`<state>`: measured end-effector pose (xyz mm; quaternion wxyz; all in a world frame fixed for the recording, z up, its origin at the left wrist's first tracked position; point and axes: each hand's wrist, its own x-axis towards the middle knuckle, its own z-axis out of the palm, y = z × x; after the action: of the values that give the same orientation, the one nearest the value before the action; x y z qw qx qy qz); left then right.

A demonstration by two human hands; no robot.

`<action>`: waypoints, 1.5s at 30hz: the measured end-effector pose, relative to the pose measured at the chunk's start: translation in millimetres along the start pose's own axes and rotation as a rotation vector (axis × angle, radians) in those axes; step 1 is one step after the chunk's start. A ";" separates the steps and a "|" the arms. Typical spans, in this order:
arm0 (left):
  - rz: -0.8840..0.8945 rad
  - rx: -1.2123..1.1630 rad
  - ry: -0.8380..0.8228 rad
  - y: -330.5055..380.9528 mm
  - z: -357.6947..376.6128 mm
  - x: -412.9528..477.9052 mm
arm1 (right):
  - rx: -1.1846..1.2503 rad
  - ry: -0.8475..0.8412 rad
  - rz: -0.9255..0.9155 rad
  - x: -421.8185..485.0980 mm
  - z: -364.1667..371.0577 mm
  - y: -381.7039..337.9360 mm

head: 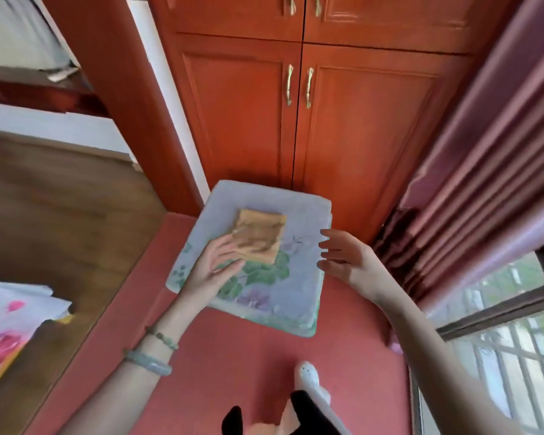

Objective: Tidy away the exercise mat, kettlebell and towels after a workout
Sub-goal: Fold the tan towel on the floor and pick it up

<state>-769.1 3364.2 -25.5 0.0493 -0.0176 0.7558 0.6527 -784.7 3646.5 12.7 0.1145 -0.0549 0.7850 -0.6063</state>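
Observation:
A folded pale lilac towel [296, 284] with a green and purple flower print is held out in front of me, above the red exercise mat [233, 356]. A small folded tan towel [258, 235] lies on top of it. My left hand [212, 271] rests flat on the big towel, its fingers touching the tan towel's near edge. At the big towel's right edge is my right hand [343, 255], fingers spread and straight. Whether it touches the towel is unclear. No kettlebell is in view.
An orange-red wooden wardrobe [296, 120] with closed doors and brass handles stands straight ahead. Pink curtains [484, 183] and a barred window [500, 356] are on the right. Wooden floor [60, 215] and a flowered cloth [10, 334] lie left. My slippered foot [308, 381] stands on the mat.

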 end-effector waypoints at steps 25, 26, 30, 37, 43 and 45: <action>-0.547 0.425 -0.107 -183.0 -65.9 283.8 | -0.037 0.174 0.618 302.9 83.9 194.0; -0.556 0.406 -0.102 -190.4 -62.5 289.8 | -0.035 0.171 0.653 308.0 86.4 201.3; -0.622 0.399 -0.069 -227.4 -50.1 307.2 | 0.034 0.168 0.775 321.0 96.7 229.1; -0.674 0.323 0.094 -267.1 -32.8 314.7 | 0.189 0.236 0.938 337.1 116.8 267.9; -0.704 0.221 -0.072 -256.8 -31.3 318.4 | 0.263 0.121 0.992 341.3 121.6 256.8; -0.679 0.213 -0.114 -240.3 -37.7 314.2 | 0.296 0.056 0.982 339.6 118.3 233.2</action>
<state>-1061.6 3303.4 -287.5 0.3072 -0.2261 0.7666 0.5166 -1071.9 3519.3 -278.9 0.3713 0.3532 0.6269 -0.5869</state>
